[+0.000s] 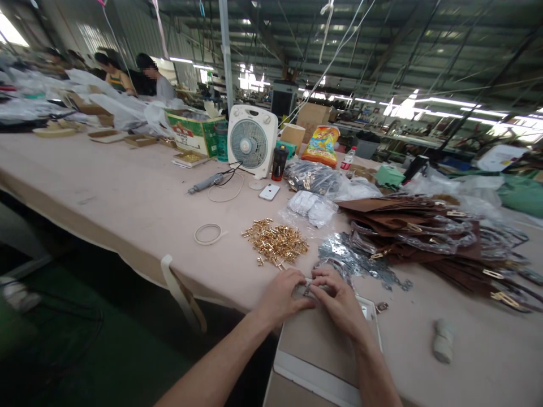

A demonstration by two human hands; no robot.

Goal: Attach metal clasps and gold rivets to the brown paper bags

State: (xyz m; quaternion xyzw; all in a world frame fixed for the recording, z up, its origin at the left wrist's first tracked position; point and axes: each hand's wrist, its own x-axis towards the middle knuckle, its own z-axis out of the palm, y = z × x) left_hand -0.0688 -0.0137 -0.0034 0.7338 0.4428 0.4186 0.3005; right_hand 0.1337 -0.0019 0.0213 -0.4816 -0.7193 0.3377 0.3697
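My left hand (285,298) and my right hand (337,299) meet at the far end of a flat beige panel with a white band (316,347). Between their fingertips is a small metal piece (307,288), pinched from both sides; its exact shape is partly hidden by the fingers. Just beyond my hands lies a heap of small gold-coloured metal fittings (278,243). A spread of flat silver metal plates (356,257) is to the right of that heap. One small metal buckle-like part (382,307) rests beside the panel's right edge.
Brown bag pieces with gold hardware (424,232) are piled at right, near a grey cloth roll (443,341). Farther back are a fan (253,141), a phone (269,192), an electric screwdriver (207,183) and a tape ring (207,234). Other people sit at far left.
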